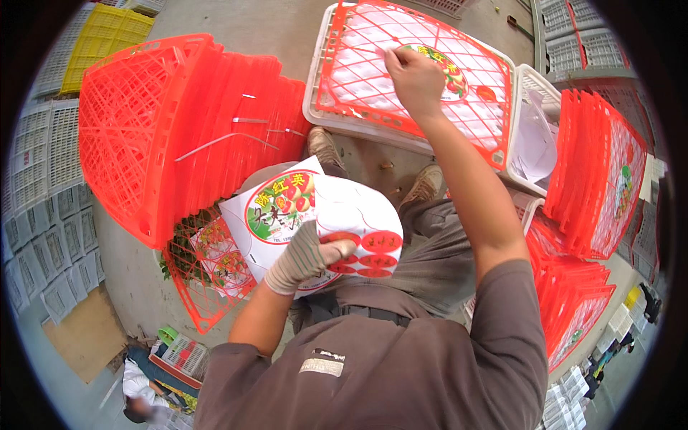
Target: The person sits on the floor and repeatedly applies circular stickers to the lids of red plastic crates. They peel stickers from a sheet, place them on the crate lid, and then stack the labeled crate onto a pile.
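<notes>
My left hand (306, 258), in a striped knit glove, grips a sheaf of printed sticker sheets (357, 201) above my lap. Large round fruit labels and small red oval stickers (381, 242) show on them. Bare and curled closed, my right hand (416, 78) is over a red lattice lid (371, 70). No object shows in its fingers; whether it touches the lid is unclear. That lid covers a white plastic crate (317, 110), with white padding beneath the lattice. A round fruit label (457, 80), partly hidden by my right hand, and a red oval sticker (486, 94) are on it.
A leaning stack of red lattice lids (231, 129) stands at left, others (586, 172) at right. A white bin (532, 145) holding paper adjoins the crate. Below the left stack, a lattice lid (201, 317) overlies greenery and labels. A person (142, 384) is at lower left.
</notes>
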A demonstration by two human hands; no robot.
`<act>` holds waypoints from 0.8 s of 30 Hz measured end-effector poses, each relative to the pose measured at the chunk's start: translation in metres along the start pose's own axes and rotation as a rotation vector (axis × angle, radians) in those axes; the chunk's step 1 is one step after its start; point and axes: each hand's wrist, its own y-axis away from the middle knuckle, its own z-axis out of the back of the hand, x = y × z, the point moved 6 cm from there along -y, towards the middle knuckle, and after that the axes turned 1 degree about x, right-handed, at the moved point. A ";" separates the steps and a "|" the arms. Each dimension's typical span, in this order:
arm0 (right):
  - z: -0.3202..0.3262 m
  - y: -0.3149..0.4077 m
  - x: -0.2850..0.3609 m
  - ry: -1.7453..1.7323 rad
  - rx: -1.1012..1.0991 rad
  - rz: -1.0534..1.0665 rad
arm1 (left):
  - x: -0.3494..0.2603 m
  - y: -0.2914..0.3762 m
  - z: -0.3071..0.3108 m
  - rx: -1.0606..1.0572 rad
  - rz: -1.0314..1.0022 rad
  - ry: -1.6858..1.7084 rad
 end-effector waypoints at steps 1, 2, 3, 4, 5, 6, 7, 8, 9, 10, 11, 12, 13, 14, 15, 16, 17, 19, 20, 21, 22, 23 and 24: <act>-0.015 -0.012 0.011 0.149 -0.184 0.254 | 0.001 0.001 0.001 0.002 -0.011 -0.015; -0.035 -0.022 0.013 0.255 -0.199 0.392 | 0.005 0.003 0.000 0.021 0.014 -0.013; -0.052 -0.023 0.014 0.365 -0.208 0.533 | 0.004 0.003 -0.001 0.019 -0.033 -0.039; -0.077 -0.018 0.002 0.557 0.003 0.500 | 0.009 0.005 0.000 0.025 0.030 -0.011; -0.100 -0.009 -0.014 0.757 0.234 0.435 | 0.013 0.006 -0.001 0.037 0.051 0.006; -0.103 0.005 -0.011 0.624 0.134 0.502 | 0.013 0.005 0.000 0.046 0.036 -0.021; -0.112 0.013 -0.018 0.690 0.221 0.441 | 0.013 0.004 -0.001 0.063 0.003 -0.060; -0.108 0.020 -0.015 0.659 0.143 0.485 | 0.013 0.003 -0.001 0.071 -0.022 -0.114; -0.106 0.027 -0.015 0.676 0.207 0.440 | 0.013 0.001 0.000 0.054 -0.033 -0.097; -0.095 0.036 -0.003 0.621 0.169 0.532 | 0.015 -0.001 -0.001 0.031 -0.024 -0.095; -0.081 0.040 0.007 0.593 0.181 0.578 | 0.016 -0.003 -0.001 0.008 0.012 -0.103; -0.068 0.035 0.016 0.602 0.264 0.560 | 0.010 -0.004 -0.004 -0.009 -0.092 -0.028; -0.038 0.036 0.029 0.446 0.204 0.523 | 0.009 -0.006 -0.005 -0.060 -0.098 0.037; -0.005 0.051 0.041 0.318 0.194 0.479 | 0.008 -0.006 -0.006 -0.123 -0.118 0.109; 0.020 0.066 0.029 0.031 0.432 0.023 | 0.005 -0.007 -0.007 -0.170 -0.168 0.165; 0.045 0.095 0.025 -0.310 0.618 -0.337 | -0.009 -0.005 -0.011 -0.176 -0.348 -0.211; 0.070 0.125 0.034 -0.639 0.689 -0.549 | -0.018 -0.002 -0.015 -0.192 -0.488 -0.424; 0.119 0.176 0.042 -0.644 0.780 -0.695 | 0.004 -0.010 -0.028 -0.211 -0.229 0.070; 0.141 0.192 0.039 -0.523 0.813 -0.677 | 0.005 -0.011 -0.041 -0.145 -0.266 -0.078; 0.164 0.209 0.034 -0.505 0.698 -0.751 | 0.006 -0.010 -0.053 -0.084 -0.340 -0.218; 0.196 0.221 0.030 -0.496 0.687 -0.789 | 0.015 -0.008 -0.071 0.038 -0.305 -0.129; 0.218 0.231 0.018 -0.418 0.682 -0.856 | 0.013 -0.007 -0.077 -0.017 -0.461 -0.282; 0.239 0.242 0.007 -0.410 0.639 -0.959 | 0.019 -0.002 -0.076 -0.081 -0.444 -0.313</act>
